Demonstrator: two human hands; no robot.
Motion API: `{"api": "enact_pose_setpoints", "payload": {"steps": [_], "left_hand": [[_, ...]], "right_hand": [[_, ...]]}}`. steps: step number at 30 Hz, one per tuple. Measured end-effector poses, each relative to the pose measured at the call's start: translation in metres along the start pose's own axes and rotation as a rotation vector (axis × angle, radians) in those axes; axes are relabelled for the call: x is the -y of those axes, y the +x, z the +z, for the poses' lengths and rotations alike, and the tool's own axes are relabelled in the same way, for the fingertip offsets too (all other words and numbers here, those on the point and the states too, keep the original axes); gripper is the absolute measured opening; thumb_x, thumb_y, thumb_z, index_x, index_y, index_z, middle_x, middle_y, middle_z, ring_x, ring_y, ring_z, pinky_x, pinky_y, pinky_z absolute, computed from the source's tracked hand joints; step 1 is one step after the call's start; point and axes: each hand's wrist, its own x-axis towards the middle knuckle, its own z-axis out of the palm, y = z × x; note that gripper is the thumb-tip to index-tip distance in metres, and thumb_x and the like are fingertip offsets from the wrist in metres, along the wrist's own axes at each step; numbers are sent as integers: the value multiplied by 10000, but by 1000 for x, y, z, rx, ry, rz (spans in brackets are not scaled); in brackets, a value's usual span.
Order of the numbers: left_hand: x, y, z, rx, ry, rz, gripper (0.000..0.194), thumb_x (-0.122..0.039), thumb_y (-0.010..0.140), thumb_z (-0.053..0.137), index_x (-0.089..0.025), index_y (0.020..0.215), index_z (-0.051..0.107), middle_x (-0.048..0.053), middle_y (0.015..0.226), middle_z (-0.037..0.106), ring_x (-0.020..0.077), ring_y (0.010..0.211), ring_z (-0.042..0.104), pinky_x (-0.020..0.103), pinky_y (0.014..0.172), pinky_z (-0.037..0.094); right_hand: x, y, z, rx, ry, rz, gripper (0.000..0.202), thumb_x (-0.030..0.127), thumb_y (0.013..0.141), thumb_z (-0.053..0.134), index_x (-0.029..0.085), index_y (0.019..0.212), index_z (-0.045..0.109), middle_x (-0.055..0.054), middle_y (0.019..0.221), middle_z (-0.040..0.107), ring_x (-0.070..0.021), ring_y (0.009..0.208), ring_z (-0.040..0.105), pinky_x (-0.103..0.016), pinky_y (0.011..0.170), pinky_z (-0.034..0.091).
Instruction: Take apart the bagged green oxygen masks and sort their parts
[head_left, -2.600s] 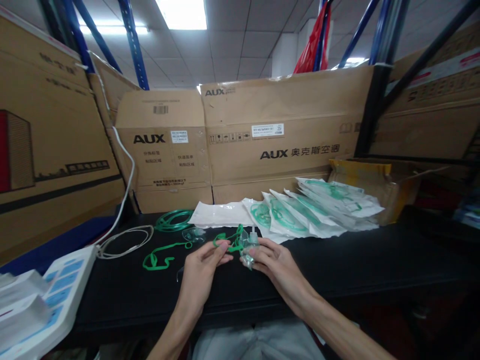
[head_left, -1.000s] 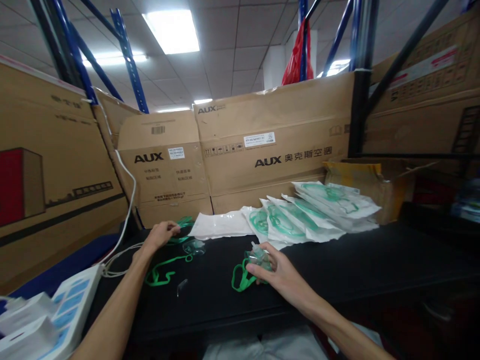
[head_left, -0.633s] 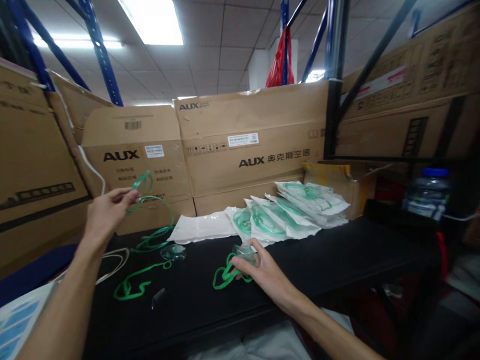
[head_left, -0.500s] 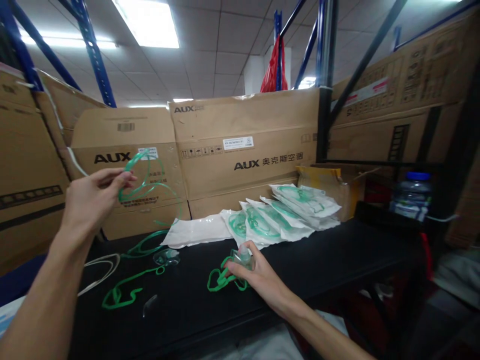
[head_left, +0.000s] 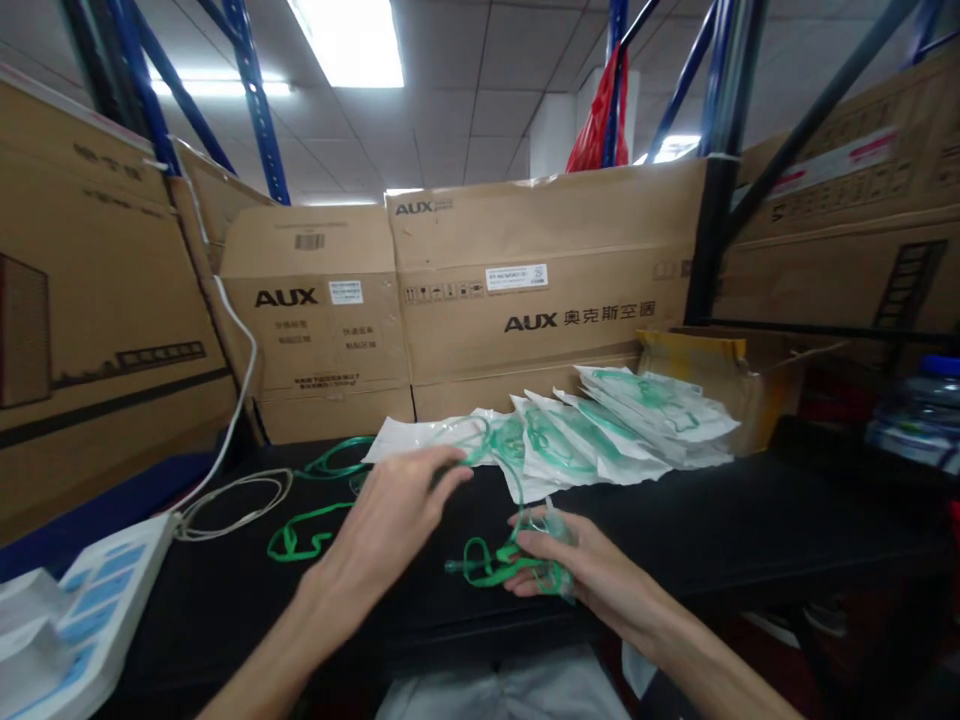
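Fingers (head_left: 534, 545) of right hand (head_left: 592, 575) wrap the mask (head_left: 551, 525).

Black tabletop (head_left: 750, 540). Fanned row of sealed white pouches with green tubing inside (head_left: 600, 430) at 1 o'clock. Tall brown AUX-printed cardboard cartons (head_left: 540, 290) stand along the far edge at 12. Open yellow-lined cardboard box (head_left: 720, 360) at 2, just beside the pouches. Loose green strap (head_left: 300, 535) at 10, coiled clear-white tube (head_left: 232, 495) beyond it. White and blue panel device (head_left: 90, 610) at 8
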Motion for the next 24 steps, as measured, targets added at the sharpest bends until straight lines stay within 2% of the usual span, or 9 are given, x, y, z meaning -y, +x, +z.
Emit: {"api": "enact_pose_setpoints", "payload": {"steps": [3, 6, 9, 12, 15, 17, 21, 24], "left_hand": [[19, -35, 31, 184, 57, -57, 153, -333, 821, 714, -287, 933, 808, 60, 943, 782, 296, 908, 711, 320, 829, 483], [23, -48, 44, 356, 73, -51, 145, -298, 865, 678, -276, 916, 812, 54, 998, 761, 261, 915, 702, 294, 807, 474], [22, -47, 39, 369, 18, 0, 207, -271, 932, 598, -277, 941, 805, 33, 1076, 751, 233, 1010, 677, 275, 886, 459], [23, -50, 21, 331, 5, 20, 226, -308, 971, 556, -275, 971, 780, 19, 1037, 745, 201, 996, 667, 251, 899, 451], [28, -62, 3, 391, 38, 7, 197, -387, 951, 600, -274, 919, 757, 12, 976, 725, 189, 950, 662, 243, 872, 458], [30, -71, -2, 404, 71, 2, 184, -409, 943, 613, -281, 962, 744, 10, 1014, 704, 189, 975, 653, 250, 889, 462], [29, -73, 8, 392, 157, 45, 239, -394, 941, 625, -294, 1151, 682, 16, 1158, 649, 203, 1087, 608, 309, 969, 460], [26, -68, 23, 457, 240, 116, 295, -369, 927, 652, -281, 1208, 652, 21, 1190, 644, 224, 1115, 592, 370, 1013, 450]], "right_hand": [[2, -17, -9, 11, -64, 113, 584, 433, 697, 867, 158, 1139, 603, -57, 831, 737, -220, 729, 750, -347, 735, 599], [7, -25, -15, -24, -191, 103, 624, 485, 702, 848, 154, 1161, 584, -25, 713, 702, -199, 600, 715, -316, 606, 580], [14, -25, -17, 14, -303, 66, 535, 514, 726, 817, 182, 1066, 572, 26, 618, 633, -165, 510, 648, -260, 480, 508], [28, -26, -20, 45, -380, 8, 474, 503, 730, 816, 219, 988, 538, 37, 624, 616, -142, 498, 599, -211, 414, 403], [53, -34, -29, 40, -428, -54, 436, 502, 762, 796, 231, 974, 529, -12, 688, 675, -131, 487, 568, -212, 411, 346], [73, -42, -36, 11, -419, -128, 431, 522, 784, 772, 234, 1004, 540, -56, 766, 711, -136, 485, 569, -224, 407, 332], [99, -50, -44, -30, -461, -209, 470, 531, 785, 767, 230, 1087, 570, -105, 894, 730, -177, 564, 610, -247, 421, 369], [98, -44, -44, -54, -585, -199, 461, 498, 780, 786, 204, 1086, 605, -75, 811, 711, -188, 637, 614, -251, 476, 409]]}}
